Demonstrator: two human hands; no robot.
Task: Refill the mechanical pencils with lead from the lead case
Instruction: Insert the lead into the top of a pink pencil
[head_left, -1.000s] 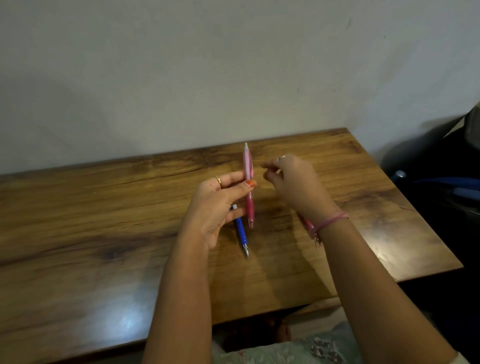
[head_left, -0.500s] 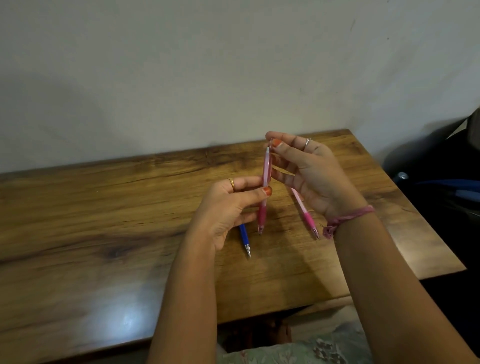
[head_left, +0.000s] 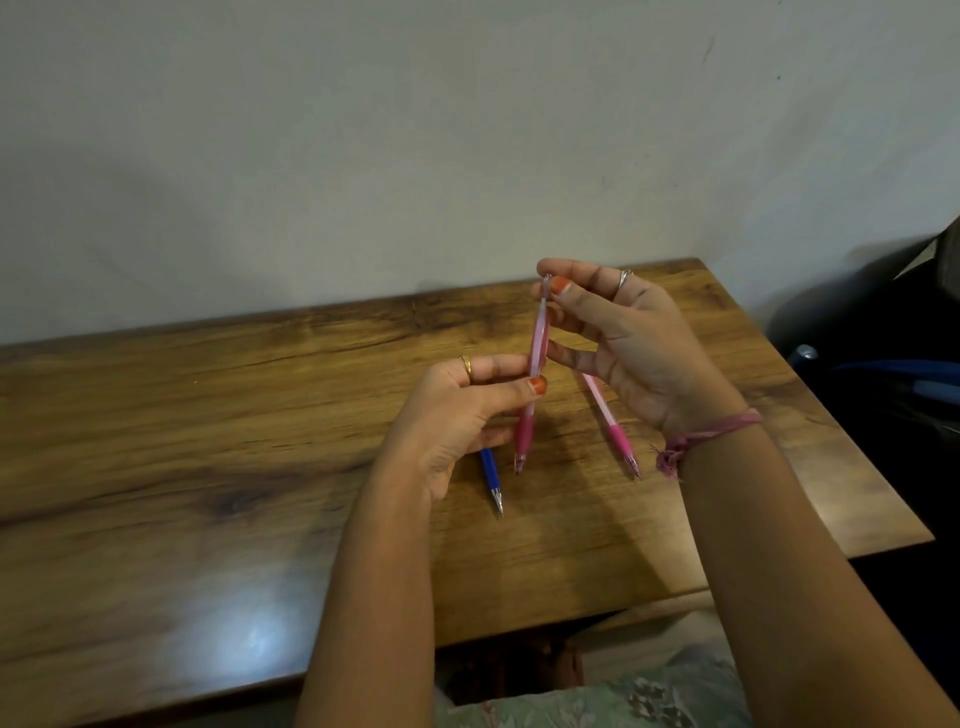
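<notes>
My left hand (head_left: 457, 415) pinches a pink mechanical pencil (head_left: 535, 358) at mid-barrel and holds it nearly upright, tip down, above the wooden table (head_left: 208, 415). My right hand (head_left: 628, 338) pinches the pencil's top end between thumb and forefinger, the other fingers spread. A second pink pencil (head_left: 613, 431) lies on the table under my right hand, tip toward me. A blue pencil (head_left: 491, 478) lies on the table below my left hand, partly hidden by it. No lead case shows.
The table's right edge runs close to my right forearm. Beyond it stands a dark chair or bag (head_left: 883, 364) with blue parts. A plain wall backs the table. Floral cloth (head_left: 623, 696) covers my lap at the near edge.
My right hand rose from beside the pencil's barrel to pinch its top end, uncovering the second pink pencil on the table. The held pencil shifted a little to the right.
</notes>
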